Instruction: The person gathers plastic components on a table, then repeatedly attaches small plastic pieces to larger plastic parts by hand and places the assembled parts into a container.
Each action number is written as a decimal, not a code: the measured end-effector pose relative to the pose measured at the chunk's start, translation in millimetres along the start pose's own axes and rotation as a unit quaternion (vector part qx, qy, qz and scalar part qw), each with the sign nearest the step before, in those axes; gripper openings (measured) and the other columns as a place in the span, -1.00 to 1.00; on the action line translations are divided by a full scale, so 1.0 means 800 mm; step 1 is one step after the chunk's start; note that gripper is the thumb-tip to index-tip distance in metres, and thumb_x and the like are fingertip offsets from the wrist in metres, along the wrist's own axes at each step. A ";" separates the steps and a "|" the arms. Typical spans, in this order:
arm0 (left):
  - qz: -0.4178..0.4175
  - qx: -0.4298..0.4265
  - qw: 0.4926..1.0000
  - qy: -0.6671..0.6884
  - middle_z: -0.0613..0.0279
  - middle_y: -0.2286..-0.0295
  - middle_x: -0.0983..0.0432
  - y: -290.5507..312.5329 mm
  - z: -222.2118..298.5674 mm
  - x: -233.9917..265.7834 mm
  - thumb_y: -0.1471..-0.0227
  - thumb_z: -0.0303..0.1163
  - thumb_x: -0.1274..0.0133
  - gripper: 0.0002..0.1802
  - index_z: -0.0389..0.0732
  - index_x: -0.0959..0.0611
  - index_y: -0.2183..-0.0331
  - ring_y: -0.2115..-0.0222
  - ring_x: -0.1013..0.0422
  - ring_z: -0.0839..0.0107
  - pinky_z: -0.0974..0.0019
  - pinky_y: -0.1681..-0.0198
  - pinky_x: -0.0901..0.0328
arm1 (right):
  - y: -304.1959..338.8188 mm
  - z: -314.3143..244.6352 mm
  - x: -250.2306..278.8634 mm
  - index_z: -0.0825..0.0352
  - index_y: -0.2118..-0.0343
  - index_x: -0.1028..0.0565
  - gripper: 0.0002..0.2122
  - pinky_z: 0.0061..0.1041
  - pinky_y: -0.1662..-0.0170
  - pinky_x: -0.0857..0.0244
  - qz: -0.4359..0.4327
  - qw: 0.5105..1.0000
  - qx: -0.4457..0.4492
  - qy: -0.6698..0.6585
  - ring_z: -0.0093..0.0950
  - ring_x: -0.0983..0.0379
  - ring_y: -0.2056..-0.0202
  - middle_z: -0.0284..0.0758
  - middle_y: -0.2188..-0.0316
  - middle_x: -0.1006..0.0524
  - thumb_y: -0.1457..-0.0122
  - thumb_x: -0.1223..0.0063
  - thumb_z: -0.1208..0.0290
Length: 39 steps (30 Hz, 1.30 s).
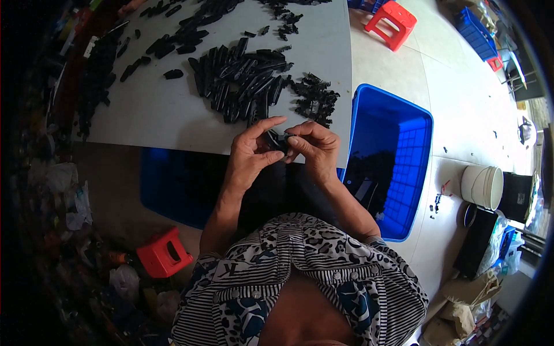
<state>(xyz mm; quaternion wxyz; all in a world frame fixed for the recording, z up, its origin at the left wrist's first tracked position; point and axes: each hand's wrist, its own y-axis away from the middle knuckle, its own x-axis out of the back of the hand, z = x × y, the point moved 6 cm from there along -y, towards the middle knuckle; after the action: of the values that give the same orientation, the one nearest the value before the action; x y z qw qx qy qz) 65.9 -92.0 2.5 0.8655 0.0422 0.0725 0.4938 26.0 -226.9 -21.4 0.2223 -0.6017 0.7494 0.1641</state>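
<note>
A small black plastic part [276, 140] is held between my two hands, just above the near edge of the white table [167, 124]. My left hand [254, 147] grips its left end between thumb and fingers. Pinched against its right end are the thumb and fingertips of my right hand [314, 144]; whether they hold a separate smaller piece is hidden. Right beyond my hands lies a pile of long black plastic parts [236, 78]. To the right of that pile is a heap of smaller, jagged black pieces [314, 98].
A deep blue bin [424, 155] stands on the floor against the table's right side, dark things inside. Another blue container [151, 190] is partly under the table. Red stools [164, 252] stand at lower left and far right. A white bucket [482, 187] lies further right.
</note>
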 end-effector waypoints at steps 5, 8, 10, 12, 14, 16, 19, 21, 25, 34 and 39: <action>0.005 0.011 0.999 0.052 0.34 0.53 -0.49 0.000 -0.013 0.004 0.21 -0.67 -0.22 -0.65 -0.27 -0.55 0.28 0.59 -0.40 0.64 0.61 0.56 -0.28 | 0.005 0.000 0.005 0.44 0.38 -0.52 -0.90 -0.70 0.53 -0.31 0.021 0.999 0.017 0.031 -0.63 -0.40 0.58 -0.31 0.53 -0.50 -0.01 -0.17 0.62; 0.031 -0.035 0.999 -0.009 0.30 0.56 -0.51 0.001 -0.010 0.007 0.21 -0.62 -0.26 -0.75 -0.29 -0.53 0.42 0.65 -0.42 0.60 0.58 0.61 -0.29 | 0.002 -0.011 0.005 0.41 0.44 -0.55 -0.89 -0.67 0.46 -0.26 0.016 0.985 0.123 0.119 -0.62 -0.37 0.51 -0.34 0.52 -0.47 0.07 -0.24 0.60; 0.035 -0.041 0.998 -0.031 0.28 0.56 -0.51 0.002 -0.008 0.006 0.20 -0.62 -0.26 -0.77 -0.30 -0.54 0.42 0.63 -0.43 0.59 0.57 0.60 -0.30 | 0.007 -0.024 -0.005 0.39 0.48 -0.56 -0.89 -0.64 0.42 -0.24 -0.010 0.954 0.222 0.200 -0.60 -0.34 0.46 -0.36 0.51 -0.46 0.11 -0.28 0.59; 0.040 -0.048 0.997 -0.053 0.27 0.55 -0.51 0.002 -0.005 0.006 0.19 -0.62 -0.25 -0.78 -0.31 -0.55 0.43 0.62 -0.44 0.58 0.57 0.60 -0.31 | 0.008 -0.022 -0.008 0.39 0.53 -0.57 -0.88 -0.59 0.34 -0.20 -0.002 0.963 0.178 0.204 -0.55 -0.32 0.43 -0.36 0.50 -0.43 0.17 -0.31 0.53; 0.031 -0.029 0.998 -0.038 0.23 0.54 -0.52 0.002 -0.005 0.004 0.15 -0.62 -0.22 -0.80 -0.31 -0.55 0.39 0.59 -0.47 0.54 0.55 0.58 -0.34 | 0.007 -0.022 -0.006 0.39 0.52 -0.57 -0.86 -0.59 0.35 -0.20 -0.008 0.954 0.195 0.227 -0.55 -0.33 0.44 -0.36 0.51 -0.44 0.17 -0.32 0.52; 0.025 -0.012 0.999 -0.017 0.22 0.52 -0.52 0.004 -0.010 0.005 0.13 -0.63 -0.20 -0.80 -0.31 -0.55 0.37 0.58 -0.49 0.52 0.54 0.57 -0.36 | 0.007 -0.020 -0.005 0.39 0.51 -0.58 -0.85 -0.59 0.35 -0.21 -0.015 0.945 0.212 0.249 -0.54 -0.33 0.45 -0.35 0.52 -0.44 0.17 -0.32 0.50; 0.010 0.005 1.000 -0.006 0.20 0.48 -0.53 0.006 -0.010 0.005 0.11 -0.64 -0.16 -0.80 -0.32 -0.55 0.35 0.55 -0.51 0.49 0.52 0.53 -0.40 | 0.008 -0.021 -0.004 0.39 0.52 -0.57 -0.85 -0.59 0.38 -0.21 -0.005 0.941 0.220 0.258 -0.54 -0.34 0.46 -0.34 0.53 -0.44 0.18 -0.32 0.51; 0.001 0.005 1.000 -0.015 0.19 0.47 -0.53 0.007 -0.009 0.005 0.10 -0.65 -0.15 -0.81 -0.33 -0.54 0.34 0.53 -0.52 0.47 0.52 0.51 -0.41 | 0.010 -0.026 -0.011 0.39 0.50 -0.56 -0.86 -0.55 0.44 -0.22 -0.024 0.930 0.235 0.280 -0.49 -0.34 0.48 -0.33 0.52 -0.42 0.18 -0.30 0.56; -0.002 0.025 0.996 0.081 0.19 0.50 -0.51 0.011 -0.010 0.006 0.03 -0.56 -0.12 -0.87 -0.36 -0.54 0.36 0.55 -0.51 0.46 0.50 0.50 -0.41 | 0.013 -0.036 -0.014 0.40 0.49 -0.54 -0.83 -0.52 0.49 -0.21 -0.058 0.880 0.319 0.346 -0.44 -0.35 0.51 -0.30 0.53 -0.42 0.21 -0.29 0.59; 0.048 -0.010 0.998 0.043 0.21 0.55 -0.48 0.034 -0.011 0.013 0.00 -0.57 -0.04 -0.94 -0.36 -0.52 0.41 0.62 -0.45 0.52 0.54 0.57 -0.34 | 0.024 -0.019 -0.021 0.41 0.31 -0.49 -0.79 -0.57 0.45 -0.26 -0.061 0.923 0.168 0.341 -0.47 -0.36 0.49 -0.29 0.48 -0.42 0.00 -0.21 0.46; 0.089 -0.065 0.994 0.004 0.23 0.55 -0.46 0.052 -0.008 0.012 0.04 -0.67 -0.03 -0.93 -0.34 -0.50 0.44 0.61 -0.42 0.57 0.55 0.57 -0.32 | 0.029 0.022 -0.017 0.46 0.35 -0.44 -0.77 -0.55 0.41 -0.26 -0.124 0.964 -0.054 0.228 -0.51 -0.36 0.47 -0.27 0.47 -0.42 0.01 -0.21 0.45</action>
<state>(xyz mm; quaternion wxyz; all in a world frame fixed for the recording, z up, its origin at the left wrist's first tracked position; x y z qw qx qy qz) 34.5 -62.7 1.0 0.8188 -0.0098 0.0395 0.5727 8.6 -201.5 -29.4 0.0311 -0.7225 0.6899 0.0337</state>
